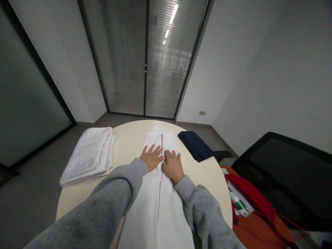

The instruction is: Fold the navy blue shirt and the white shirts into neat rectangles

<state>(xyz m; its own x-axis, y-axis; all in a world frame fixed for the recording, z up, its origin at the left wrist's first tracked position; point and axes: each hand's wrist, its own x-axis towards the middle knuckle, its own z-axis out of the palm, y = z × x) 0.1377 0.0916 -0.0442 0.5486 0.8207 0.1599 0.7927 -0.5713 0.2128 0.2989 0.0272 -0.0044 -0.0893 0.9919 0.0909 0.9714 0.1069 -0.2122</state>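
A long white garment (pixel 169 221) lies stretched down the middle of a round cream table, its near end running out of view at the bottom. A narrow dark gap runs lengthwise down its centre. My left hand (pixel 152 157) rests flat on the upper part, palm down with fingers spread, just left of the gap. Close beside it, my right hand (pixel 173 166) is on the cloth right of the gap. Its fingers are slightly bent and apart, with the thumb side towards the gap. What lies under the palms is hidden.
On the round table (pixel 129 133), a folded white cloth stack (pixel 89 154) lies at left and a folded navy cloth (pixel 196 145) at right. A black mesh chair (pixel 285 176) holds a red bag (pixel 251 192) and a clear bottle (pixel 240 204). Glass doors (pixel 145 90) stand beyond.
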